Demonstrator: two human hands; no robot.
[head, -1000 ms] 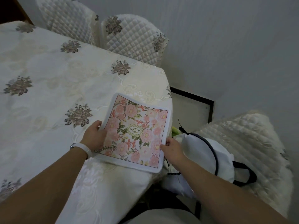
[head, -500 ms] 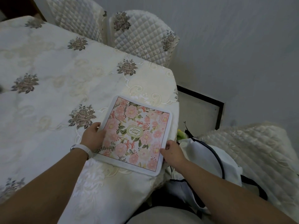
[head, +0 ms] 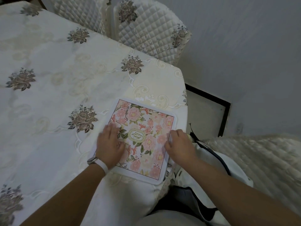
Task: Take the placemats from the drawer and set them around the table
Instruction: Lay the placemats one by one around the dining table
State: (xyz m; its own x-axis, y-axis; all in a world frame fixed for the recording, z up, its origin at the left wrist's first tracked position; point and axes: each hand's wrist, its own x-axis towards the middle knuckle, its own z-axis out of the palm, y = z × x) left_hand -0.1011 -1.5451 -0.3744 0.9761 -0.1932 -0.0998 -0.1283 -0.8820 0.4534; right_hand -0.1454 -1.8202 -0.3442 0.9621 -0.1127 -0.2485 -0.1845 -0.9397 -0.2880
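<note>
On the tablecloth (head: 57,82), left hand (head: 110,144) flat atop placemat (head: 145,155), grip apart; right hand (head: 180,144) clamped on its edge

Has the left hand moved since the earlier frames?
Yes. The left hand has slid right, away from the embroidered flower on the tablecloth, from the left edge of the placemat to lie flat on top of it.

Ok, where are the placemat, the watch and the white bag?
placemat (head: 143,144): head view, flowered middle.
watch (head: 91,160): head view, its face, on the wrist.
white bag (head: 234,163): head view, cloth past the dark trim.
</note>
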